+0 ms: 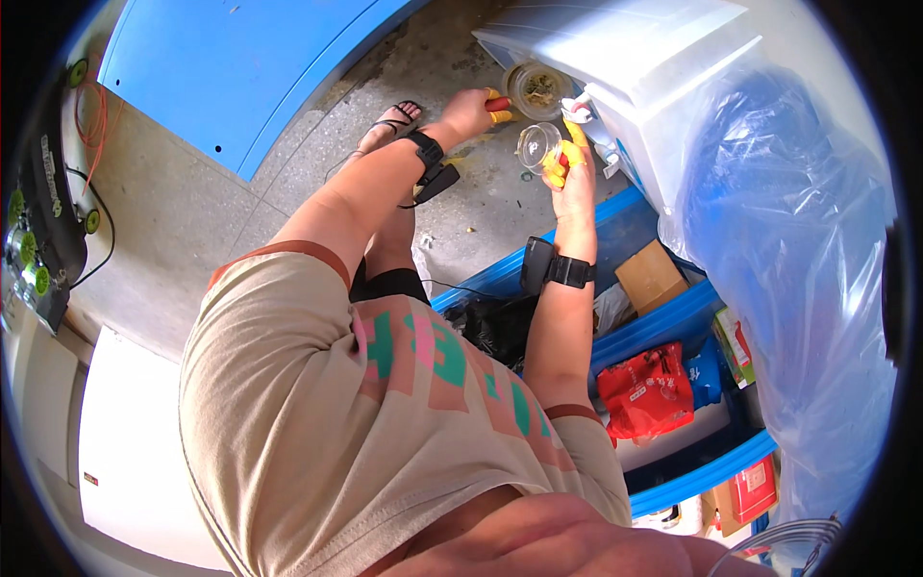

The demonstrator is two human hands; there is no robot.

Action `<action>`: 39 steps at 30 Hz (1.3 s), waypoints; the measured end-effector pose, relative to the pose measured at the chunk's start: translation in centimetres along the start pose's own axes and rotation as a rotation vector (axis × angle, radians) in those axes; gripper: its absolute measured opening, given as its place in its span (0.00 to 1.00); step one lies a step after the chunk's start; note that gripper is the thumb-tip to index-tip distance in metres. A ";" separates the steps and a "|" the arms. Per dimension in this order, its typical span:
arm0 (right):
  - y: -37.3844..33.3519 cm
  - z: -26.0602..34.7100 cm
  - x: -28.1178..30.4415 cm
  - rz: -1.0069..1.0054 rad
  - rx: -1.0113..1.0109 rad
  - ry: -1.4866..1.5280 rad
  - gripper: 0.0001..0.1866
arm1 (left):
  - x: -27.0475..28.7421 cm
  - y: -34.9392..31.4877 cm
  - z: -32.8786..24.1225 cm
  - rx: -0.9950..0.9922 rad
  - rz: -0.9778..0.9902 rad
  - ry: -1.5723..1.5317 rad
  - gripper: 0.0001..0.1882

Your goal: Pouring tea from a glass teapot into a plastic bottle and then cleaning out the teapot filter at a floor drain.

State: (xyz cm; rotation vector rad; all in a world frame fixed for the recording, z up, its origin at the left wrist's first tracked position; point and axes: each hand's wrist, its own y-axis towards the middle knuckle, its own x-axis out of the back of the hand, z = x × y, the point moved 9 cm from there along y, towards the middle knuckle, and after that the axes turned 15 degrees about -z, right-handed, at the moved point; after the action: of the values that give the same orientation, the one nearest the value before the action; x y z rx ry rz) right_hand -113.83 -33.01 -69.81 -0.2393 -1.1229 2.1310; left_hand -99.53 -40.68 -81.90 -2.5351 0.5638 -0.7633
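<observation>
Yellow and red coverings sit on the fingers of both my hands. My left hand (471, 112) reaches out at the top middle, its fingers closed at the near left side of a clear round tub (538, 88). Dry-looking greenish-yellow bits lie inside the tub. A little nearer and to the right, my right hand (571, 173) grips a small clear round lid (535, 146) by its edge, with the index finger stretched out. Beyond that fingertip is a small white-and-red item (579, 109) whose kind I cannot make out.
A translucent white storage box (644, 106) and a plastic-wrapped blue bundle (784, 192) stand right. Blue bins (707, 471) below hold a red packet (649, 389) and a cardboard box (650, 277). A blue panel (231, 58) is upper left; my sandalled foot (385, 127) is on the concrete floor.
</observation>
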 end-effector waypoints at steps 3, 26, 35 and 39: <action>0.0 -0.2 -0.1 -0.040 -0.020 -0.013 0.16 | 0.0 0.1 0.1 -0.028 0.003 0.010 0.26; -1.3 0.7 -1.1 0.011 0.009 -0.004 0.29 | -0.6 0.4 -0.3 -0.009 -0.046 0.029 0.25; -1.5 0.8 -0.9 0.002 0.030 -0.011 0.28 | -1.2 -0.4 -0.6 0.015 -0.080 0.026 0.24; -1.2 0.6 -0.6 0.042 0.045 -0.005 0.23 | -1.3 -0.4 -0.4 0.028 -0.069 0.021 0.24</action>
State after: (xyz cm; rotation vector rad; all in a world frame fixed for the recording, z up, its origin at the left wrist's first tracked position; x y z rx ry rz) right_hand -113.05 -33.33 -68.64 -0.2383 -1.0807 2.1920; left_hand -100.69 -39.88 -81.92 -2.5348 0.4710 -0.8172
